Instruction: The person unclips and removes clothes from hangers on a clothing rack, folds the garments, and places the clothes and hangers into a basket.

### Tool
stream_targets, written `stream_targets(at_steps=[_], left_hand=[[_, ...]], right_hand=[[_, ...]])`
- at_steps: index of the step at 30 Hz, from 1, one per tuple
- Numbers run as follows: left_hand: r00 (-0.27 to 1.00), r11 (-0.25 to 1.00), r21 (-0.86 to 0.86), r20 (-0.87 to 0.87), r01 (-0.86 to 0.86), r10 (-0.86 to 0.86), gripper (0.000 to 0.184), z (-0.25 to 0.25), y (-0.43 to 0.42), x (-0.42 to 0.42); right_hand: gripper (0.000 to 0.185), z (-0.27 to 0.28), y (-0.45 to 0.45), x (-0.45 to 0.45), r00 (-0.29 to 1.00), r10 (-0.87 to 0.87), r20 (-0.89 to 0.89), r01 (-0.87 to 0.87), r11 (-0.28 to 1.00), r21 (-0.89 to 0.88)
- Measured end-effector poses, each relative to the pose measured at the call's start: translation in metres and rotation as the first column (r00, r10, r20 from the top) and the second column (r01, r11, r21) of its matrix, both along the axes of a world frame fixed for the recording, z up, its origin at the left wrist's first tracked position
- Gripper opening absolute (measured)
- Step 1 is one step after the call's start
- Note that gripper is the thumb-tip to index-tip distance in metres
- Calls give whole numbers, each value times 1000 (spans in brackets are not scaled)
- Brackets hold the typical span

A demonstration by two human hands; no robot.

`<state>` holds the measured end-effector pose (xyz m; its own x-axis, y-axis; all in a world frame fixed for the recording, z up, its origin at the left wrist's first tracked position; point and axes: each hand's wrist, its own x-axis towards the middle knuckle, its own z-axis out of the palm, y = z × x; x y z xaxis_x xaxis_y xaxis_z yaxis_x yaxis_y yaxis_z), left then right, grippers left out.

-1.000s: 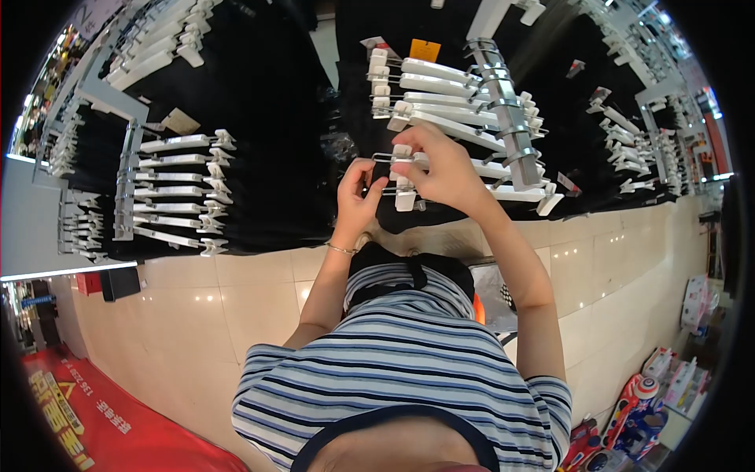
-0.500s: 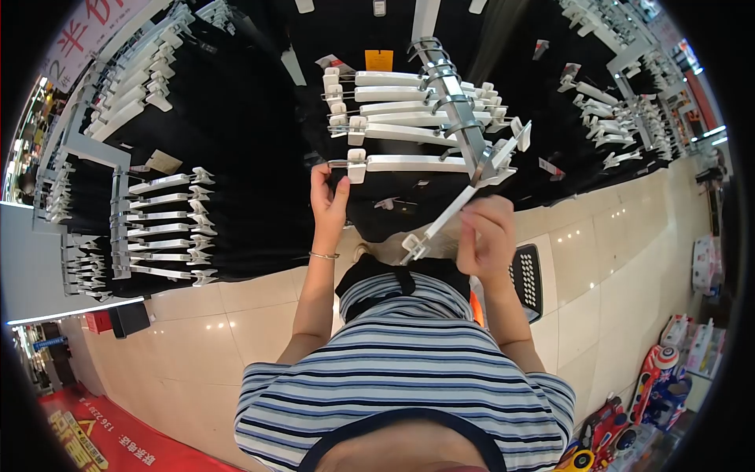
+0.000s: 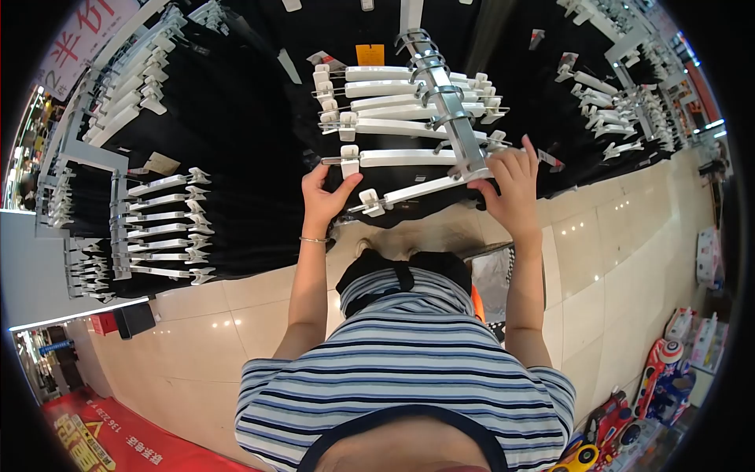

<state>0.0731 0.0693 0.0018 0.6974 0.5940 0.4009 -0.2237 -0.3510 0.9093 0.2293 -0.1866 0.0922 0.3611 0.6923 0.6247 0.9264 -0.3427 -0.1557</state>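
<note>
My left hand (image 3: pixel 324 197) is at the left end of a white clip hanger (image 3: pixel 413 158), its fingers curled at the metal rod and its thumb beside the clip. Black garments hang below; I cannot tell whether the hand also pinches cloth. In front, another white clip hanger (image 3: pixel 421 191) slants down to the left, with its bare left clip near my left thumb. My right hand (image 3: pixel 511 189) is closed around this hanger's right end, which it hides, at the front of the metal display rail (image 3: pixel 452 110).
Several more white hangers (image 3: pixel 385 102) with black garments (image 3: pixel 259 141) line the rail. Another rack of hangers (image 3: pixel 161 228) stands at left, one more (image 3: pixel 605 118) at right. Below is a tiled floor (image 3: pixel 212 330); toy boxes (image 3: pixel 664 377) are at lower right, a red banner (image 3: pixel 134 433) at lower left.
The front hanger has swung from a steep slant to nearly level. My right hand has moved up and onto its right end. My left hand stays at the second hanger, its thumb stretched further out.
</note>
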Motion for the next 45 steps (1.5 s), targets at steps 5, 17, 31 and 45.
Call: stream_targets(at_steps=[5, 17, 31, 45], left_hand=[[987, 990, 38, 81, -139, 135, 25, -4, -1, 12], [990, 988, -58, 14, -140, 141, 22, 7, 19, 20], [983, 918, -351, 55, 183, -175, 20, -76, 20, -2], [926, 804, -519, -61, 289, -372, 42, -136, -7, -6]], right_hand=[[27, -4, -2, -7, 997, 5, -82, -3, 1000, 24], [19, -22, 15, -10, 959, 96, -265, -79, 994, 77], [48, -133, -23, -25, 881, -254, -399, 452, 697, 556], [25, -215, -18, -5, 346, 103, -933, 558, 777, 292]])
